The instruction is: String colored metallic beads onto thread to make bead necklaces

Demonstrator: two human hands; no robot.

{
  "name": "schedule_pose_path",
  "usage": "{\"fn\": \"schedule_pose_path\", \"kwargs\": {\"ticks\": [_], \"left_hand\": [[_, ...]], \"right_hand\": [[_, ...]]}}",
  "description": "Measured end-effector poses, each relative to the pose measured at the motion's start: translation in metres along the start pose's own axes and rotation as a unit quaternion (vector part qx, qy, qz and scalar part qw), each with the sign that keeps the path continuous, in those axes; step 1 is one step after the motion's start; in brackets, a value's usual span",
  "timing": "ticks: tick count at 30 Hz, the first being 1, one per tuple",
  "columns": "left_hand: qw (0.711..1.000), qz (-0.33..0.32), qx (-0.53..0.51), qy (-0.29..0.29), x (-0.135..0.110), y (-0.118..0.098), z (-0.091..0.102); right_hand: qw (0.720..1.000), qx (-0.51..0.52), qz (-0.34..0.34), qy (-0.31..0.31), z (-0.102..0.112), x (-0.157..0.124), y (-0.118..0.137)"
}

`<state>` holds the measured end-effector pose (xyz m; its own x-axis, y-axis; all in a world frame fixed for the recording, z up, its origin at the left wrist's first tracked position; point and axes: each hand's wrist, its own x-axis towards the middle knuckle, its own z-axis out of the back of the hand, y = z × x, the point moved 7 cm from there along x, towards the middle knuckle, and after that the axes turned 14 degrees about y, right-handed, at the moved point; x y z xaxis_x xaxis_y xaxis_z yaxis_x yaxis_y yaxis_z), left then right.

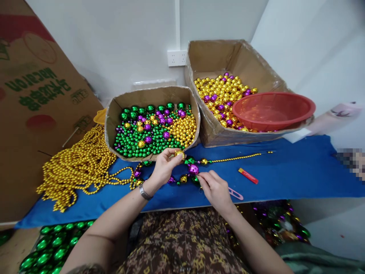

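Observation:
My left hand point(166, 166) pinches a shiny gold bead point(180, 154) at the front edge of the smaller cardboard box point(110, 125). Just to its right, my right hand point(214, 189) is closed, thumb against fingers, beside a large purple bead point(193, 169); what sits in the pinch is too small to make out. Between and around my hands lies a strand of green, purple and gold beads point(184, 178) on the blue cloth point(288, 171). From it a thin gold bead string point(239, 157) runs rightward. A pink tool point(236, 194) lies partly hidden by my right hand.
Loose green, gold and purple beads fill the smaller box. A larger box point(228, 49) holds more, with a red basin point(273, 110) on top. Gold bead strings point(76, 167) heap at left. A red-and-yellow cutter-like item point(248, 176) lies right. Green balls point(54, 247) are below.

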<state>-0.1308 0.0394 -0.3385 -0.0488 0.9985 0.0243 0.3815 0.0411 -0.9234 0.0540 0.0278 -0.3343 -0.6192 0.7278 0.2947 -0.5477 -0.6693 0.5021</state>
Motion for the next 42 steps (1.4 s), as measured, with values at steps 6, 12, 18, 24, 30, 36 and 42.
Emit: {"fn": "schedule_pose_path", "kwargs": {"ticks": [6, 12, 18, 24, 30, 36, 42], "left_hand": [[0.999, -0.009, -0.038, -0.002, 0.001, -0.004, -0.002], [1.000, -0.014, -0.022, 0.000, 0.001, -0.003, -0.002], [1.000, -0.008, -0.002, -0.004, -0.001, 0.001, -0.001], [1.000, -0.009, -0.005, -0.015, -0.001, -0.001, 0.002], [1.000, -0.010, -0.003, -0.019, -0.002, 0.000, 0.003], [0.998, -0.017, 0.056, 0.002, -0.004, 0.000, -0.001], [0.981, -0.050, 0.146, 0.119, -0.014, -0.024, -0.015]], "right_hand": [[1.000, 0.021, 0.008, -0.007, 0.003, 0.000, 0.003], [1.000, 0.004, 0.002, -0.007, 0.006, 0.000, 0.003], [1.000, 0.016, 0.010, -0.001, 0.003, 0.002, 0.003], [0.991, 0.114, 0.021, 0.060, -0.009, -0.001, 0.000], [0.983, 0.182, 0.010, 0.039, -0.011, -0.004, -0.007], [0.929, 0.357, -0.087, 0.050, -0.032, -0.002, -0.026], [0.850, 0.509, -0.122, 0.060, -0.051, 0.005, -0.036]]}}
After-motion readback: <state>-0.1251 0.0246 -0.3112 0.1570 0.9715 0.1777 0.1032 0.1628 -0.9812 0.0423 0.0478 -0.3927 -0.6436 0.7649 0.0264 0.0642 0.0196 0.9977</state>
